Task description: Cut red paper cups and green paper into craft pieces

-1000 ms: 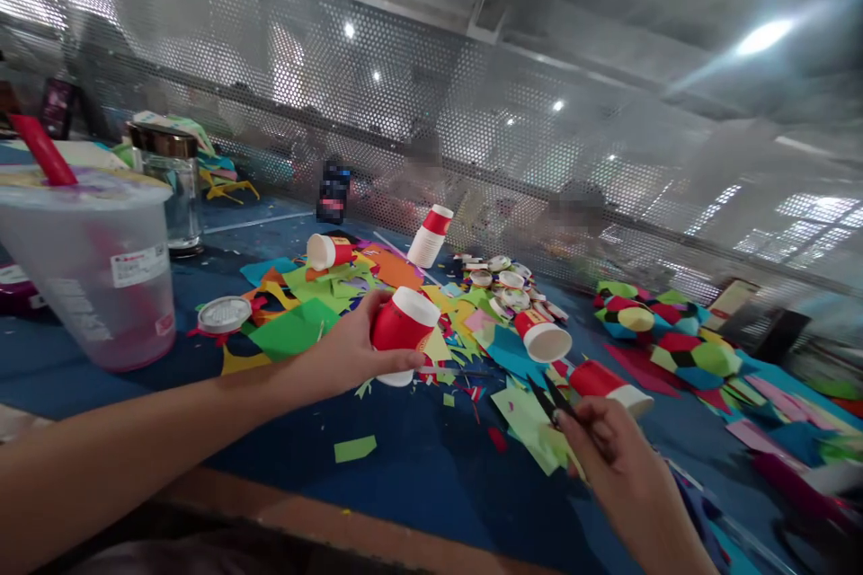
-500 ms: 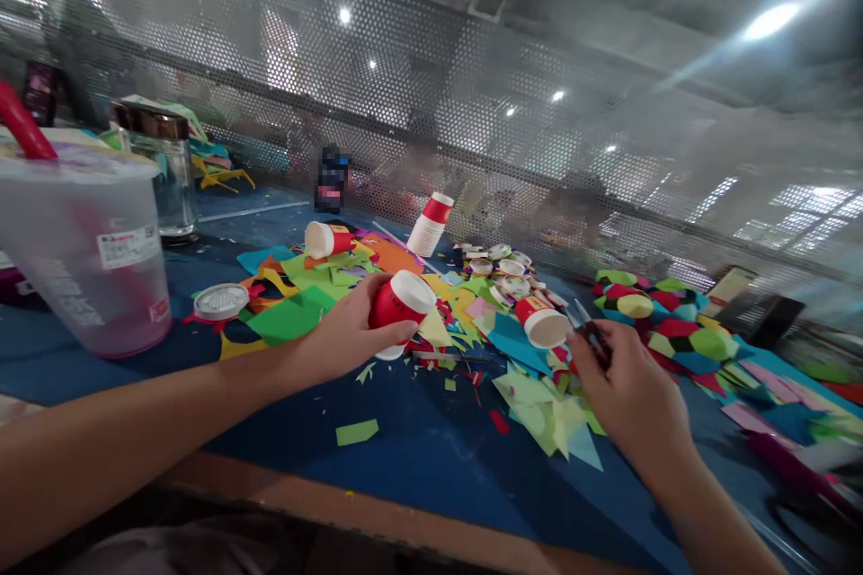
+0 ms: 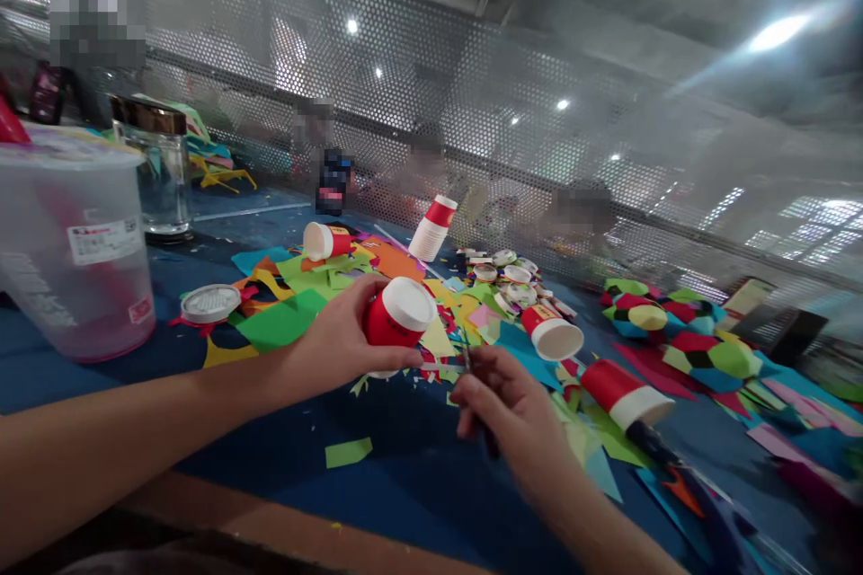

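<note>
Clasping a red cup (image 3: pixel 389 328) in the left hand (image 3: pixel 347 337), with fingers wrapped round the far side and thumb laid along the near side. Pinching a slim dark tool (image 3: pixel 467 359) in the right hand (image 3: pixel 502 400), apparently at a pale strip (image 3: pixel 441 367) just past the left thumb; cannot tell whether joined to the cup. To do this well, brace the cup without denting its wall, bring the tool's tip in slowly, away from the thumb, and turn the cup rather than twist the right wrist.

Mind a lying cup (image 3: pixel 624 395) just right of the right hand and a second cup (image 3: pixel 556 337) beyond it, both likely to roll if nudged. Avoid sweeping loose paper (image 3: pixel 283 321) beyond the left wrist. For more room, draw back over the bare blue table (image 3: pixel 431 485) nearer the body, past a green scrap (image 3: pixel 349 453), stopping short of the brown edge (image 3: pixel 270 526).
</note>
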`<state>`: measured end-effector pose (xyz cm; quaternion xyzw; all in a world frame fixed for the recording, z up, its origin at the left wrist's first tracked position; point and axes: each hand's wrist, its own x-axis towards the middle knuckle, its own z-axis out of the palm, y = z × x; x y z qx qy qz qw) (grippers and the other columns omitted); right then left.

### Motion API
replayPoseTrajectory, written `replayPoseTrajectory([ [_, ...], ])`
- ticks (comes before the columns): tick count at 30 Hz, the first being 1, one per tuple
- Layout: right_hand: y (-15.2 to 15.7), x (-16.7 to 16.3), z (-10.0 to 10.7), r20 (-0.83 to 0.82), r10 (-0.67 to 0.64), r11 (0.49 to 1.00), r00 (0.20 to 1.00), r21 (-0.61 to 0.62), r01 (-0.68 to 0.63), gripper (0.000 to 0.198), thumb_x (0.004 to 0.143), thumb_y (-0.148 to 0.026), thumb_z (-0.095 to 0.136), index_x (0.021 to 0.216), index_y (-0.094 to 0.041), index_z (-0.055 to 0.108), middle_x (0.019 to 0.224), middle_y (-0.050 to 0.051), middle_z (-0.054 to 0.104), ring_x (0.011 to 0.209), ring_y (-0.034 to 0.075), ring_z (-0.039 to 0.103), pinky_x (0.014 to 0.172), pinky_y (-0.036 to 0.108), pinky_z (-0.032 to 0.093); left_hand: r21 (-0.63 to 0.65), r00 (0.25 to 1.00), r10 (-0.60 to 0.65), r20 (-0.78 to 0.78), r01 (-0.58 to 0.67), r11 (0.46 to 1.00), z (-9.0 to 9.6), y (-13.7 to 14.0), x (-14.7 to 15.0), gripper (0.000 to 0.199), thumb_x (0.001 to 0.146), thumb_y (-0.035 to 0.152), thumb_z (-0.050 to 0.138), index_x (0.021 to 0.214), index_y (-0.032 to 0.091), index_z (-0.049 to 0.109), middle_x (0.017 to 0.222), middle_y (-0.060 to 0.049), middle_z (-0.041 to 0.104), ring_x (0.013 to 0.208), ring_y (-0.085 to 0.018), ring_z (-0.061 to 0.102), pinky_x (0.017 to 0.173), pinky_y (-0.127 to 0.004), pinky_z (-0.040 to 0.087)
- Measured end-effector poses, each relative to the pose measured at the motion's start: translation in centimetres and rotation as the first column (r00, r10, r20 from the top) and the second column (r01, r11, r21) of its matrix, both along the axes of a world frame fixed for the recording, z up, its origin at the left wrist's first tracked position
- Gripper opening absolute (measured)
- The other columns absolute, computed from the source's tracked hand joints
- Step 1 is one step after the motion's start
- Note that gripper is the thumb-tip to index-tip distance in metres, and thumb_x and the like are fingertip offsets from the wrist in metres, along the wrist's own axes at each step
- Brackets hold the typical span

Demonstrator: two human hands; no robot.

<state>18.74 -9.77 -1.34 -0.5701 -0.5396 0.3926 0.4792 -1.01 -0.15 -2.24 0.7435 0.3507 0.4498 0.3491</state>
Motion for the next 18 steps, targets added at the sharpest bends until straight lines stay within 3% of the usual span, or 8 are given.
replayPoseTrajectory([
  [5, -0.1, -0.4, -2.0, 0.042, 0.08, 0.995, 0.996, -0.056, -0.078, 0.04, 0.075, -0.055, 0.068, 0.091, -0.021, 0.055, 0.059, -0.006, 0.052, 0.043, 0.01, 0.044, 0.039, 0.021, 0.038, 0.017, 1.0, 0.005, -0.017, -0.004, 1.0, -0.1, -0.1, 0.1, 0.078, 0.059, 0.054, 0.084, 0.12, 0.019, 0.051, 0.127, -0.012, 0.062, 0.12, -0.036, 0.056, 0.104, -0.051, 0.042],
  [10, -0.3, -0.7, -1.6, 0.131, 0.127, 0.991, 0.983, -0.049, -0.121, 0.033, 0.078, -0.049, 0.067, 0.088, -0.019, 0.056, 0.058, -0.007, 0.046, 0.049, 0.01, 0.039, 0.044, 0.022, 0.029, 0.016, 0.995, -0.067, -0.08, 0.068, 0.998, -0.7, -0.1, 0.1, 0.079, 0.06, 0.057, 0.082, 0.123, 0.022, 0.049, 0.125, -0.009, 0.063, 0.116, -0.035, 0.059, 0.099, -0.046, 0.046],
  [18, -0.4, -0.9, -1.4, 0.122, 0.15, 0.989, 0.981, -0.013, -0.15, 0.029, 0.079, -0.047, 0.066, 0.083, -0.021, 0.055, 0.061, -0.005, 0.048, 0.052, 0.011, 0.042, 0.047, 0.023, 0.031, 0.005, 0.981, -0.121, -0.154, 0.124, 0.992, -1.2, -0.1, 0.0, 0.087, 0.056, 0.061, 0.083, 0.125, 0.021, 0.049, 0.124, -0.011, 0.064, 0.114, -0.036, 0.06, 0.099, -0.048, 0.046],
])
